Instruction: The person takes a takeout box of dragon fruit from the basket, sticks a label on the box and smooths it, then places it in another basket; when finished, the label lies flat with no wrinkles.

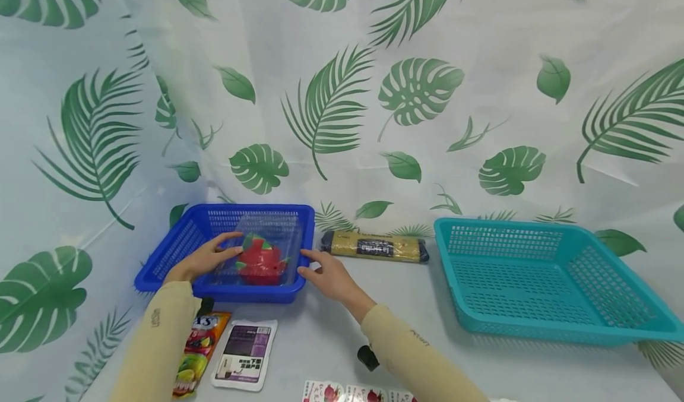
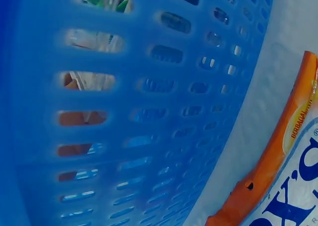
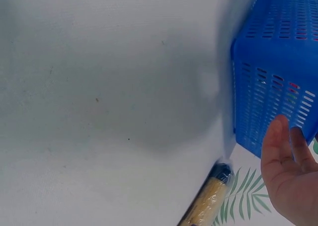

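the clear pack (image 1: 262, 265), red and green inside, lies in the blue basket (image 1: 267, 296) at far left on the tabletop (image 1: 417, 331), its walls likely there to stop sliding. the left hand (image 1: 205, 258) reaches over the near rim to the pack's left side, fingers apart, perhaps steadying it. the right hand (image 1: 331, 277) is at the right rim, fingers also apart, seemingly bracing the basket from outside; how firmly, i cannot tell.
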{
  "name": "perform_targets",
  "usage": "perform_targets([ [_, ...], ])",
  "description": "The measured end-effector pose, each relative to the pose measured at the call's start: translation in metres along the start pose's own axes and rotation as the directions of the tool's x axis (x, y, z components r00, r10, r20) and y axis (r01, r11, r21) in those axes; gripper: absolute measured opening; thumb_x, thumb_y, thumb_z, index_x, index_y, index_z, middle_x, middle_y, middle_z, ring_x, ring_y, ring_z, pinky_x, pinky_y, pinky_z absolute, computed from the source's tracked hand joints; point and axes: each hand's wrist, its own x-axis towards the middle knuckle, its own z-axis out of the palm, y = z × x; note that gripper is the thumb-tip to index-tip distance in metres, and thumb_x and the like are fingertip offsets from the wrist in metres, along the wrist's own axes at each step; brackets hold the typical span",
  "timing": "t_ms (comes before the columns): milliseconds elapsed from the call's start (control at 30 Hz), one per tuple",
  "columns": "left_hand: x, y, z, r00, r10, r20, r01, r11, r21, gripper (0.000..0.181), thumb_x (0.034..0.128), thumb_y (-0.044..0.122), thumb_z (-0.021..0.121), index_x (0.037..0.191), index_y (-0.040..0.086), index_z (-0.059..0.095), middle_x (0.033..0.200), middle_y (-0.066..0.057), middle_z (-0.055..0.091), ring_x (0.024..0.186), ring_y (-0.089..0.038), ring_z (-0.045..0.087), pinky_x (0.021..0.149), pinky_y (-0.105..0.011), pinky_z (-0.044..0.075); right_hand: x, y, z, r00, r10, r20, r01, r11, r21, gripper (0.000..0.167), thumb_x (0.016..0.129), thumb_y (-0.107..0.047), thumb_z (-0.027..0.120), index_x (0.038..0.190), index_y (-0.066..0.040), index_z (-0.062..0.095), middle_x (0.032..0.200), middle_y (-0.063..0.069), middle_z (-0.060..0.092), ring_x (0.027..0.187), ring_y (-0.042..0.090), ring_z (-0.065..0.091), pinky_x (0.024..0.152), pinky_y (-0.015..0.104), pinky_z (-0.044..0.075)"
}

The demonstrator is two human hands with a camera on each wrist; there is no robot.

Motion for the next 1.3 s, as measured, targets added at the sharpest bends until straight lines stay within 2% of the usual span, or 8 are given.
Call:
perform_targets([
  [133, -0.0019, -0.0033, 0.0008, 1.0, -0.023, 0.018, 0.024, 0.999, -0.04, 0.069, 0.0984, 0.046, 0.055, 0.154, 0.018, 0.025, 0.15, -0.028, 0.026, 0.13, -0.051, 0.035, 0.101, -0.068, 0.031, -0.0015, -0.0009, 0.0019, 1.0, 0.003, 0.013, -0.003, 1.0, 0.015, 0.05, 0.098, -0.032, 0.06, 0.144, -0.015, 0.049, 0.139, 0.011, 0.053, 0.107, 0.026, 0.061, 0.085, 0.04, 0.053],
  [267, -0.0012, -0.0048, 0.0013, 1.0, -0.007, 0.029, 0.009, 0.999, -0.052, 0.069, 0.0987, 0.045, 0.054, 0.154, 0.018, 0.024, 0.147, -0.027, 0.03, 0.125, -0.048, 0.042, 0.099, -0.066, 0.036, -0.0014, -0.0003, 0.0021, 1.0, 0.003, 0.009, -0.003, 1.0, -0.004, 0.05, 0.099, -0.033, 0.059, 0.145, -0.016, 0.049, 0.138, 0.011, 0.053, 0.108, 0.025, 0.061, 0.085, 0.039, 0.053],
  [400, 0.0021, -0.005, 0.0008, 0.999, 0.01, 0.037, -0.007, 0.997, -0.08, 0.066, 0.1, 0.042, 0.054, 0.153, 0.018, 0.024, 0.11, -0.022, 0.05, 0.091, -0.034, 0.054, 0.085, -0.048, 0.047, -0.0006, -0.0001, -0.0002, 1.0, -0.001, 0.012, 0.001, 1.0, -0.014, 0.051, 0.099, -0.033, 0.059, 0.146, -0.016, 0.048, 0.136, 0.012, 0.053, 0.106, 0.024, 0.061, 0.084, 0.039, 0.053],
  [467, 0.0037, -0.0045, 0.0005, 0.999, 0.019, 0.041, -0.015, 0.995, -0.095, 0.065, 0.1004, 0.04, 0.053, 0.153, 0.017, 0.024, 0.09, -0.015, 0.048, 0.075, -0.027, 0.049, 0.074, -0.04, 0.044, -0.0007, -0.0002, -0.0018, 1.0, -0.005, 0.012, 0.005, 1.0, -0.016, 0.051, 0.099, -0.033, 0.059, 0.146, -0.016, 0.048, 0.133, 0.013, 0.053, 0.104, 0.023, 0.062, 0.083, 0.039, 0.053],
  [533, 0.0048, -0.0037, -0.0001, 0.998, 0.029, 0.047, -0.024, 0.994, -0.106, 0.064, 0.1009, 0.038, 0.053, 0.153, 0.017, 0.024, 0.081, -0.009, 0.043, 0.067, -0.023, 0.044, 0.068, -0.036, 0.041, -0.0009, -0.0001, -0.003, 1.0, -0.003, 0.011, 0.003, 1.0, -0.018, 0.051, 0.099, -0.033, 0.059, 0.146, -0.016, 0.048, 0.131, 0.013, 0.054, 0.103, 0.022, 0.061, 0.082, 0.038, 0.053],
  [867, 0.0036, -0.0081, -0.0022, 0.996, 0.054, 0.075, -0.04, 0.984, -0.176, 0.061, 0.1021, 0.035, 0.052, 0.152, 0.015, 0.023, 0.071, -0.006, 0.041, 0.058, -0.02, 0.039, 0.057, -0.032, 0.038, -0.001, 0.0007, -0.0004, 1.0, -0.009, 0.014, 0.009, 1.0, -0.001, 0.051, 0.099, -0.032, 0.059, 0.146, -0.016, 0.047, 0.13, 0.013, 0.054, 0.1, 0.021, 0.062, 0.08, 0.035, 0.053],
  [1033, 0.0032, -0.0094, -0.0029, 0.997, 0.049, 0.067, -0.034, 0.979, -0.203, 0.061, 0.1014, 0.038, 0.052, 0.151, 0.015, 0.025, 0.078, -0.007, 0.046, 0.062, -0.02, 0.042, 0.058, -0.031, 0.039, -0.0016, -0.0009, 0.0, 1.0, -0.002, 0.02, 0.002, 1.0, 0.002, 0.051, 0.099, -0.033, 0.058, 0.146, -0.017, 0.047, 0.133, 0.012, 0.053, 0.104, 0.023, 0.062, 0.082, 0.036, 0.053],
  [1300, 0.0026, -0.0029, -0.0063, 0.994, 0.098, 0.04, -0.088, 0.973, -0.213, 0.058, 0.102, 0.037, 0.052, 0.149, 0.013, 0.028, 0.076, -0.007, 0.042, 0.063, -0.019, 0.042, 0.06, -0.031, 0.04, -0.0028, -0.0024, -0.0026, 1.0, 0.019, 0.016, -0.02, 0.999, 0.032, 0.051, 0.099, -0.033, 0.059, 0.147, -0.018, 0.047, 0.136, 0.012, 0.052, 0.106, 0.025, 0.062, 0.084, 0.038, 0.053],
])
